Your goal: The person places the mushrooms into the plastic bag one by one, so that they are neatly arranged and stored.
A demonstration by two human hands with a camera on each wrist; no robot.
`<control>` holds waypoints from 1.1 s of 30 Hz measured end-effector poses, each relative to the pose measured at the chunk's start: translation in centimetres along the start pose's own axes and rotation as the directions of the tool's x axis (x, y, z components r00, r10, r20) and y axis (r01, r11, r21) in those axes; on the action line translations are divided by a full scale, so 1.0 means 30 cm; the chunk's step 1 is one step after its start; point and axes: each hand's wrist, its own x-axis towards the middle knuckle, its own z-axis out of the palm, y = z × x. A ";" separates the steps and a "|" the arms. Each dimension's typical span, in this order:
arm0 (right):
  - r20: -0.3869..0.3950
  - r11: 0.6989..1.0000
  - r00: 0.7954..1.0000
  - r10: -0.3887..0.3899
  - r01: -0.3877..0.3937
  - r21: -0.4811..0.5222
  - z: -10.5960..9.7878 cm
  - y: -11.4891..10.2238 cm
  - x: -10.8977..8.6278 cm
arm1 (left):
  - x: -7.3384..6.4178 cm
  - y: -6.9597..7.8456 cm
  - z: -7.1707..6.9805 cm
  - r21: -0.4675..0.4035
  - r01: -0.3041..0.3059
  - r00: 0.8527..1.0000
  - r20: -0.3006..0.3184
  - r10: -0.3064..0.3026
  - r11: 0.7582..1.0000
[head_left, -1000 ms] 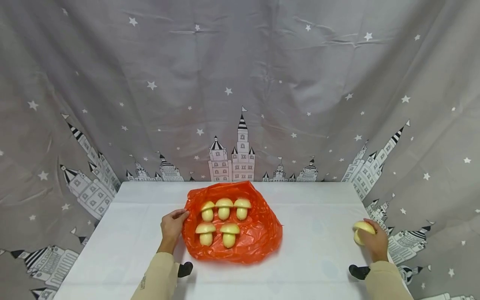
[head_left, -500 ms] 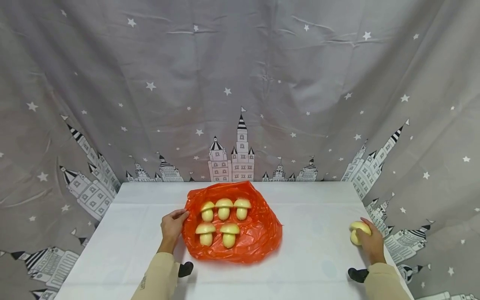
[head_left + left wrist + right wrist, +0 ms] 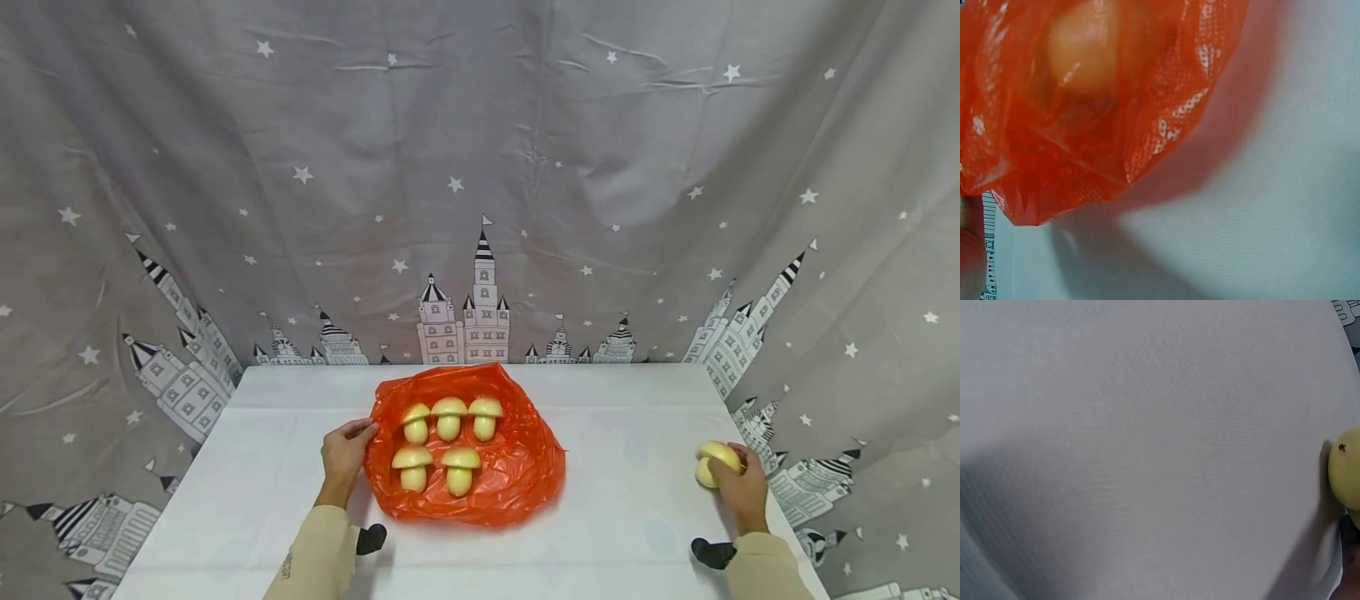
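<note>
My left hand point(image 3: 347, 457) pinches the left rim of a red plastic bag point(image 3: 525, 479) that lies spread on the table. Several pale yellow toy mushrooms point(image 3: 461, 471) lie in the bag in two rows, caps toward the back. At the table's right side, my right hand point(image 3: 746, 493) grips another yellow mushroom point(image 3: 720, 457), its cap up and to the left of the fingers. The left wrist view has the bag's translucent side point(image 3: 1079, 162), with a blurred mushroom showing through. In the right wrist view, part of the held mushroom point(image 3: 1346, 469) and a fingertip appear at the right edge.
A white cloth covers the table point(image 3: 622, 517). Behind and around it hangs a grey curtain point(image 3: 480, 167) printed with stars and castles. A black wrist piece point(image 3: 371, 539) sits by the left cuff, another point(image 3: 712, 552) by the right.
My right hand has shifted slightly to the left with the mushroom, which has turned a little in its grip. The left hand and the bag stay where they were.
</note>
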 end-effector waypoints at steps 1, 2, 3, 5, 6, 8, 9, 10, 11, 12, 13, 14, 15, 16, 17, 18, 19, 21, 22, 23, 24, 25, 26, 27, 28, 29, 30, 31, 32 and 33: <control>0.004 1.000 1.000 -0.006 0.006 -0.002 0.002 -0.001 -0.001 | 0.000 0.001 0.000 -0.004 -0.002 1.000 0.000 0.002 1.000; 0.008 1.000 1.000 -0.007 0.007 -0.008 0.005 -0.002 -0.003 | -0.001 0.001 -0.001 -0.006 -0.002 1.000 -0.001 0.002 1.000; 0.012 1.000 1.000 -0.009 0.010 -0.008 0.007 -0.004 -0.004 | -0.001 0.002 -0.002 -0.010 -0.006 1.000 -0.001 0.006 1.000; 0.022 1.000 1.000 -0.012 0.012 -0.009 0.012 -0.008 -0.008 | -0.003 0.002 -0.004 -0.013 -0.007 1.000 -0.002 0.007 1.000; 0.025 1.000 1.000 -0.013 0.013 -0.007 0.014 -0.010 -0.010 | -0.004 0.003 -0.005 -0.012 -0.008 1.000 -0.001 0.008 1.000; 0.028 1.000 1.000 -0.004 0.005 -0.012 0.020 -0.012 -0.014 | -0.007 0.004 -0.007 -0.011 -0.009 1.000 -0.003 0.009 1.000; 0.031 1.000 1.000 -0.004 0.004 -0.008 0.023 -0.013 -0.015 | -0.007 0.004 -0.007 -0.010 -0.008 1.000 -0.005 0.008 1.000; 0.031 1.000 1.000 -0.001 0.001 -0.009 0.026 -0.013 -0.015 | -0.009 0.005 -0.008 -0.009 -0.009 1.000 -0.006 0.009 1.000; 0.031 1.000 1.000 0.003 -0.003 -0.008 0.030 -0.013 -0.016 | -0.010 0.006 -0.008 -0.009 -0.010 1.000 -0.006 0.010 1.000; 0.031 1.000 0.999 0.006 -0.006 -0.009 0.034 -0.012 -0.017 | -0.011 0.007 -0.008 -0.008 -0.012 1.000 -0.006 0.012 1.000; 0.031 1.000 0.999 0.013 -0.013 -0.011 0.038 -0.012 -0.018 | -0.012 0.009 -0.008 -0.008 -0.014 1.000 -0.007 0.014 1.000; 0.032 1.000 0.999 0.016 -0.015 -0.008 0.042 -0.011 -0.019 | -0.012 0.009 -0.008 -0.008 -0.016 1.000 -0.005 0.016 1.000; 0.032 1.000 0.999 0.018 -0.018 -0.009 0.047 -0.011 -0.020 | -0.012 0.009 -0.008 -0.009 -0.018 1.000 -0.003 0.017 1.000; 0.034 1.000 0.999 0.016 -0.016 -0.004 0.053 -0.011 -0.021 | -0.013 0.010 -0.007 -0.008 -0.019 1.000 -0.002 0.019 1.000; 0.038 1.000 0.999 0.014 -0.014 0.000 0.058 -0.012 -0.023 | -0.013 0.010 -0.007 -0.008 -0.019 1.000 -0.003 0.019 1.000; 0.039 1.000 0.999 0.015 -0.015 0.004 0.063 -0.013 -0.026 | -0.014 0.011 -0.007 -0.007 -0.018 1.000 -0.004 0.018 1.000; 0.044 1.000 0.999 0.011 -0.012 0.011 0.069 -0.014 -0.029 | -0.014 0.010 -0.006 -0.006 -0.016 1.000 -0.005 0.016 1.000; 0.055 1.000 0.998 0.002 -0.004 0.029 0.079 -0.019 -0.036 | -0.014 0.009 -0.006 -0.007 -0.012 1.000 -0.007 0.012 1.000; 0.062 0.999 0.998 0.000 -0.003 0.040 0.083 -0.023 -0.039 | -0.014 0.008 -0.005 -0.008 -0.011 1.000 -0.007 0.011 1.000; 0.064 0.999 0.998 0.000 -0.002 0.042 0.087 -0.027 -0.043 | -0.015 0.008 -0.005 -0.011 -0.010 1.000 -0.006 0.010 1.000; 0.068 0.999 0.998 0.002 -0.005 0.048 0.092 -0.030 -0.046 | -0.015 0.008 -0.005 -0.014 -0.010 1.000 -0.005 0.010 1.000; 0.076 0.999 0.997 0.000 -0.004 0.053 0.096 -0.034 -0.048 | -0.015 0.008 -0.004 -0.016 -0.009 1.000 -0.004 0.009 1.000; 0.081 0.998 0.997 0.000 -0.005 0.059 0.101 -0.039 -0.050 | -0.016 0.008 -0.004 -0.018 -0.009 1.000 -0.004 0.009 1.000; 0.089 0.998 0.996 0.000 -0.006 0.063 0.106 -0.043 -0.052 | -0.016 0.009 -0.003 -0.020 -0.009 1.000 -0.005 0.009 1.000; 0.095 0.998 0.996 0.002 -0.008 0.062 0.110 -0.047 -0.053 | -0.016 0.010 -0.002 -0.021 -0.008 1.000 -0.006 0.008 1.000; 0.101 0.998 0.995 -0.002 -0.005 0.065 0.115 -0.050 -0.054 | -0.016 0.010 -0.001 -0.024 -0.007 1.000 -0.008 0.007 1.000; 0.112 0.998 0.994 -0.005 -0.003 0.069 0.119 -0.054 -0.054 | -0.015 0.011 0.001 -0.024 -0.008 1.000 -0.009 0.008 1.000; 0.121 0.997 0.993 -0.011 0.002 0.073 0.125 -0.060 -0.057 | -0.015 0.010 0.000 -0.024 -0.008 1.000 -0.011 0.008 1.000; 0.130 0.997 0.991 -0.018 0.009 0.075 0.131 -0.065 -0.059 | -0.015 0.010 -0.001 -0.025 -0.008 1.000 -0.011 0.008 1.000; 0.142 0.997 0.989 -0.028 0.017 0.077 0.137 -0.071 -0.060 | -0.014 0.010 -0.001 -0.025 -0.009 1.000 -0.009 0.009 1.000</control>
